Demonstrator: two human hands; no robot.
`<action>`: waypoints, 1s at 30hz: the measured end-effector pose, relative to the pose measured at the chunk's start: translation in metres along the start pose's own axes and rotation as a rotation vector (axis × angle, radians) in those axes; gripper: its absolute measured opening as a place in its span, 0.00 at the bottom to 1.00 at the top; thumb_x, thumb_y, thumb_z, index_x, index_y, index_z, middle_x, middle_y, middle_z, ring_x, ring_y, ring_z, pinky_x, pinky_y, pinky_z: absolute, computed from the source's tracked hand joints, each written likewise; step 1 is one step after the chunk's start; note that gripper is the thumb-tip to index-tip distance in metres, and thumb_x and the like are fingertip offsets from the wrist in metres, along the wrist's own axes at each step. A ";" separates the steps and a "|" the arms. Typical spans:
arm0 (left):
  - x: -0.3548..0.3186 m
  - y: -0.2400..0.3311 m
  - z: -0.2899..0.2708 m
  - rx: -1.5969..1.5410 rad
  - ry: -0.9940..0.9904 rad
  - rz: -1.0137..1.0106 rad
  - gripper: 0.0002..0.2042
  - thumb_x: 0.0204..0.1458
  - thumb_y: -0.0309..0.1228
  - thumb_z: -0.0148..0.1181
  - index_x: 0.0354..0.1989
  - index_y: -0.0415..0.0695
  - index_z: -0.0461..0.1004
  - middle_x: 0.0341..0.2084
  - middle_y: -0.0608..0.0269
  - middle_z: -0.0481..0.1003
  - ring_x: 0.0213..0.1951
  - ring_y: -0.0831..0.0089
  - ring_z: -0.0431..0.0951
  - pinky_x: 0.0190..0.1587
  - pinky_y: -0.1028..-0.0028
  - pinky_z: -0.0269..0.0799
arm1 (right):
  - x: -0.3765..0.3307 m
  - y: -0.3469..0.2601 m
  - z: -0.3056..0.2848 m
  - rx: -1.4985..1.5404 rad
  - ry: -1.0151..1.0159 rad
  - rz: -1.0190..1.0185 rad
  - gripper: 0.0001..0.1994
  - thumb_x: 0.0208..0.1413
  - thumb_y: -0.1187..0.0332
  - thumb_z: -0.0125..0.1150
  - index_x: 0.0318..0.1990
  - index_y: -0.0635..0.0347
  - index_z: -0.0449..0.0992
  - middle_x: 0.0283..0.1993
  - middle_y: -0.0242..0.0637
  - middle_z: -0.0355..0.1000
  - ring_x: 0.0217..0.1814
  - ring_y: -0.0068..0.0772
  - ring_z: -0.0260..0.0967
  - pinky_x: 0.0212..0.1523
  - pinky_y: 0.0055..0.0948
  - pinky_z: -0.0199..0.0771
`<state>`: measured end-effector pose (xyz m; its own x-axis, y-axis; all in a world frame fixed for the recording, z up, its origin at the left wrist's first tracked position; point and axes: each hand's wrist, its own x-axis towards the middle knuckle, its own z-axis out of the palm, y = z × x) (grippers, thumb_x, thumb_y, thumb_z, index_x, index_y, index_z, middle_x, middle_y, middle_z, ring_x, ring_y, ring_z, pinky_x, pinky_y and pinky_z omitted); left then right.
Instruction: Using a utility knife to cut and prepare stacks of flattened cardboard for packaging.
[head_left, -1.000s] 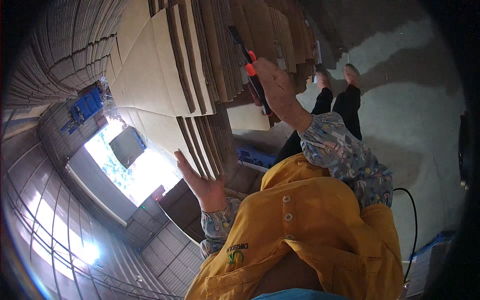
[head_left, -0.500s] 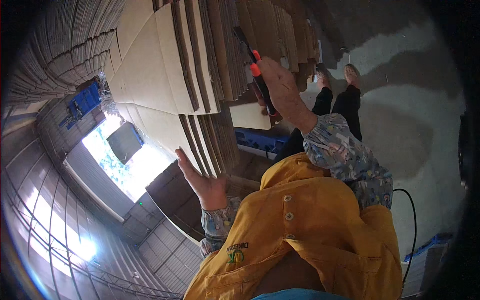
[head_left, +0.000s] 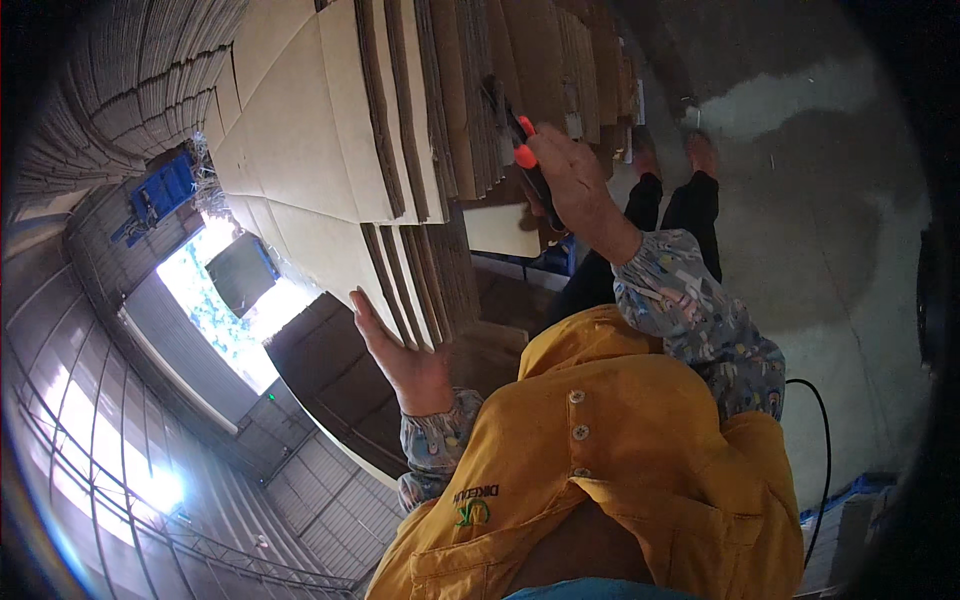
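Observation:
Tall stacks of brown corrugated cardboard sheets [head_left: 290, 130] fill the upper middle, their layered edges turned toward me. My left hand [head_left: 415, 375] grips the near lower corner of a stack, its thumb stretched along the flat face and its other fingers hidden under the edges. Closed around a long, slim hand tool [head_left: 526, 156] with a black body and red-orange parts, my right hand [head_left: 575, 180] hovers by the sheet edges. The tool's dark far end points up and left at the layers; it is too dim to tell its exact kind or whether it touches.
More bundled cardboard [head_left: 130, 80] lines the upper left. Beyond are blue plastic items [head_left: 165, 190] and a bright opening. A dark cardboard panel [head_left: 340, 370] stands left of my left arm. A black cable [head_left: 828, 430] hangs at right over the concrete floor [head_left: 800, 260].
My right hand, with the tool, has shifted slightly down and right along the cardboard edges. My left hand stays at the same corner.

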<state>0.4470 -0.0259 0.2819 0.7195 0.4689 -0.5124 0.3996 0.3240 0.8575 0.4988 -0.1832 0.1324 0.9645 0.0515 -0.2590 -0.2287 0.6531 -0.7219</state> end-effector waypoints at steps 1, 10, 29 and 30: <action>0.001 0.001 0.000 -0.021 -0.041 -0.023 0.22 0.54 0.47 0.41 0.49 0.43 0.64 0.42 0.58 0.71 0.41 0.66 0.73 0.41 0.65 0.72 | -0.001 0.002 -0.001 0.000 -0.003 0.003 0.13 0.57 0.61 0.43 0.29 0.62 0.66 0.16 0.25 0.55 0.18 0.12 0.53 0.18 0.19 0.56; 0.003 0.000 0.003 -0.088 -0.027 -0.017 0.22 0.53 0.47 0.43 0.47 0.42 0.66 0.41 0.58 0.71 0.41 0.66 0.73 0.42 0.64 0.71 | 0.002 0.002 -0.002 -0.033 0.014 -0.026 0.12 0.56 0.63 0.45 0.28 0.64 0.65 0.18 0.29 0.52 0.22 0.15 0.49 0.21 0.21 0.55; 0.019 0.000 -0.004 -0.017 0.037 -0.029 0.20 0.52 0.49 0.46 0.46 0.49 0.66 0.39 0.65 0.72 0.35 0.69 0.74 0.34 0.67 0.72 | -0.048 0.002 -0.027 0.170 -0.103 0.429 0.11 0.55 0.63 0.49 0.40 0.60 0.67 0.21 0.29 0.62 0.18 0.19 0.60 0.19 0.21 0.62; 0.016 0.000 0.003 -0.002 0.066 -0.064 0.17 0.50 0.51 0.47 0.40 0.53 0.69 0.30 0.69 0.73 0.28 0.72 0.74 0.29 0.70 0.71 | -0.049 -0.006 -0.028 0.289 -0.048 0.399 0.11 0.54 0.62 0.49 0.40 0.59 0.65 0.22 0.28 0.62 0.19 0.18 0.60 0.21 0.20 0.62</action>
<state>0.4605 -0.0209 0.2738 0.6532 0.5003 -0.5683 0.4428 0.3565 0.8227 0.4489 -0.2104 0.1312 0.8155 0.3709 -0.4444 -0.5424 0.7577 -0.3629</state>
